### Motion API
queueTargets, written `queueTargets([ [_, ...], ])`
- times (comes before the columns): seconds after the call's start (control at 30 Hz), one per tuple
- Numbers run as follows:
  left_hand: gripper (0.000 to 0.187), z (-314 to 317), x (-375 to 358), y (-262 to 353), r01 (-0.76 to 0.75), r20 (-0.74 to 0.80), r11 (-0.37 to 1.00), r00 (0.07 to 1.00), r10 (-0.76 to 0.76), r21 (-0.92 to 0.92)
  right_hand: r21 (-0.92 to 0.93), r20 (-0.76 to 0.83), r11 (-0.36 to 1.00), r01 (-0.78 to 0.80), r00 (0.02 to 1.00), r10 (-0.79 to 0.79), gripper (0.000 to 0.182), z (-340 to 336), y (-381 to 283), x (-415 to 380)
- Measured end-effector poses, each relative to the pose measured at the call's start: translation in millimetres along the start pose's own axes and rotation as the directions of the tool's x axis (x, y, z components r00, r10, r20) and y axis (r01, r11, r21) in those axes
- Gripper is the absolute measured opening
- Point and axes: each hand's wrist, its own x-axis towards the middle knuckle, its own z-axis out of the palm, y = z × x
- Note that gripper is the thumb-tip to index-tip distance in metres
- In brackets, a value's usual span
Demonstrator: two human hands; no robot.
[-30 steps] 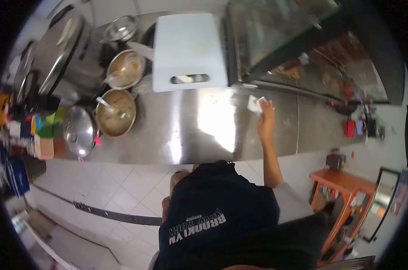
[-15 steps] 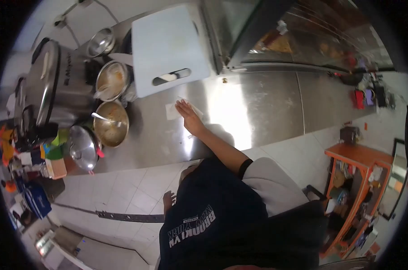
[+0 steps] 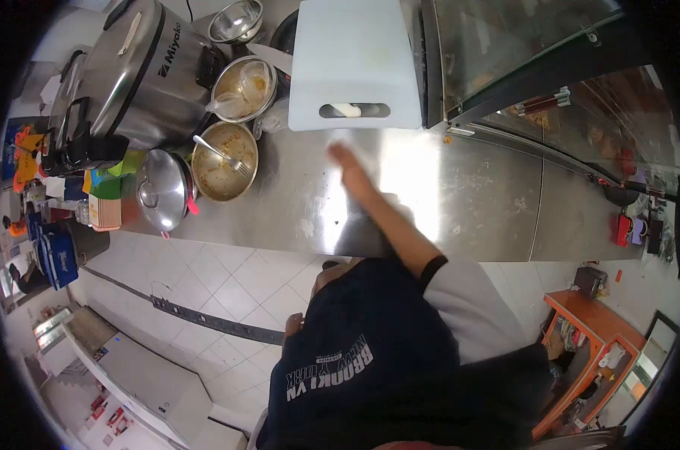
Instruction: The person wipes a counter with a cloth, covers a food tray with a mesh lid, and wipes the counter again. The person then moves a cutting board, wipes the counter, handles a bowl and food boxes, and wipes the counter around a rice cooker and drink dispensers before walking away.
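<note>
My right hand (image 3: 345, 159) is over the steel counter (image 3: 471, 187), just in front of the white cutting board (image 3: 355, 60). Motion smears its fingers, and a faint whitish patch shows near the fingertips; I cannot make out whether it is the cloth. My left hand (image 3: 293, 324) hangs low beside my dark shirt, away from the counter. Part of it is hidden by the shirt; the fingers that show look loose, with nothing seen in them. Left of the board, a metal bowl (image 3: 224, 180) with food residue holds a fork (image 3: 224, 156).
A large Miyako cooker (image 3: 149, 82) stands at the back left. Near it are a bowl with a plastic bag (image 3: 242, 90), a small steel bowl (image 3: 236, 21) and a lidded pot (image 3: 161, 191). A glass cabinet (image 3: 531, 45) borders the counter at the right; an orange shelf (image 3: 595, 319) stands below.
My right hand lay flat on a white cloth on the counter; now it is blurred and closer to the board's handle edge. The whole view has shifted. The left hand still hangs low.
</note>
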Motion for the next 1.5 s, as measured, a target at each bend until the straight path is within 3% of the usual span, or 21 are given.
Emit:
queueTargets([
  [0.03, 0.035, -2, 3, 4, -0.038, 0.001, 0.997, 0.999, 0.038, -0.074, -0.439, 0.204, 0.880, 0.184, 0.974, -0.102, 0.055, 14, -24, -20],
  [0.07, 0.035, -4, 5, 8, -0.075, 0.003, 0.986, 0.997, 0.076, -0.148, -0.322, 0.229, 0.877, 0.358, 0.928, -0.295, 0.062, 23, -26, -39],
  [0.17, 0.037, -19, -13, 37, -0.165, -0.015, 0.918, 0.985, 0.172, -0.362, -0.321, -0.065, 0.887, 0.331, 0.927, -0.369, 0.052, -25, -43, -76],
  [0.23, 0.038, -20, -29, 64, -0.160, -0.081, 0.906, 0.987, 0.139, -0.393, -0.421, -0.354, 0.907, -0.025, 0.925, -0.139, 0.043, -94, -71, -98],
  [0.3, 0.036, -10, -39, 88, -0.090, -0.203, 0.939, 0.979, 0.022, -0.332, -0.478, -0.572, 0.878, 0.004, 0.758, -0.315, 0.043, -184, -33, -114],
  [0.33, 0.035, -9, -42, 90, -0.111, -0.191, 0.948, 0.980, 0.054, -0.299, -0.661, -0.591, 0.731, -0.167, 0.716, -0.371, 0.044, -223, -27, -120],
  [0.4, 0.034, -9, -37, 91, -0.069, -0.164, 0.973, 0.986, 0.033, -0.219, -0.616, -0.716, 0.698, -0.365, 0.629, -0.303, 0.048, -280, 20, -116],
  [0.5, 0.032, -8, -42, 95, -0.127, -0.147, 0.984, 0.983, 0.109, -0.121, -0.696, -0.660, 0.649, -0.307, 0.630, -0.409, 0.053, -273, 57, -76],
  [0.57, 0.032, -13, -44, 99, -0.127, -0.164, 0.987, 0.980, 0.111, -0.095, -0.497, -0.674, 0.826, -0.266, 0.718, -0.174, 0.055, -218, 36, -49],
  [0.7, 0.032, -20, -31, 92, -0.133, -0.160, 0.979, 0.981, 0.108, -0.157, -0.635, -0.269, 0.757, 0.152, 0.875, -0.401, 0.057, -120, 5, -42],
  [0.77, 0.033, -11, -43, 103, -0.089, -0.206, 0.983, 0.977, 0.055, -0.160, -0.396, -0.156, 0.906, 0.152, 0.961, -0.229, 0.058, -107, -27, -50],
  [0.83, 0.035, -5, -49, 110, -0.108, -0.238, 0.985, 0.968, 0.074, -0.132, -0.389, -0.199, 0.891, 0.233, 0.923, -0.329, 0.057, -114, -39, -45],
  [0.9, 0.036, 0, -56, 101, -0.103, -0.235, 0.985, 0.970, 0.068, -0.140, -0.323, -0.339, 0.942, 0.089, 0.919, -0.203, 0.047, -126, -56, -24],
  [0.97, 0.038, -1, -47, 83, -0.099, -0.198, 0.979, 0.978, 0.063, -0.178, -0.481, -0.349, 0.877, -0.016, 0.921, -0.174, 0.038, -143, -18, 12],
  [1.17, 0.036, 11, -57, 41, -0.084, -0.231, 0.941, 0.973, 0.007, -0.326, -0.500, -0.404, 0.855, 0.140, 0.835, -0.373, 0.042, -41, -5, 64],
  [1.23, 0.036, 15, -60, 35, -0.118, -0.276, 0.940, 0.961, 0.026, -0.320, -0.565, -0.116, 0.795, 0.219, 0.933, -0.340, 0.045, 20, -11, 28],
  [1.3, 0.037, 21, -47, 11, -0.140, -0.225, 0.921, 0.973, 0.059, -0.363, -0.387, 0.092, 0.840, 0.380, 0.923, -0.375, 0.050, 73, -14, -23],
  [1.37, 0.036, 25, -36, -8, -0.145, -0.139, 0.916, 0.985, 0.100, -0.373, -0.205, 0.337, 0.860, 0.468, 0.858, -0.387, 0.054, 106, -29, -73],
  [1.4, 0.037, 33, -55, 15, -0.038, -0.189, 0.918, 0.981, -0.041, -0.394, -0.092, 0.506, 0.889, 0.448, 0.790, -0.346, 0.053, 105, -46, -84],
  [1.43, 0.037, 38, -62, 25, -0.027, -0.186, 0.923, 0.981, -0.049, -0.383, -0.064, 0.567, 0.929, 0.365, 0.779, -0.267, 0.051, 100, -68, -81],
  [1.5, 0.038, 40, -71, 34, -0.002, -0.188, 0.933, 0.980, -0.071, -0.361, -0.118, 0.336, 0.872, 0.474, 0.846, -0.414, 0.049, 95, -57, -46],
])
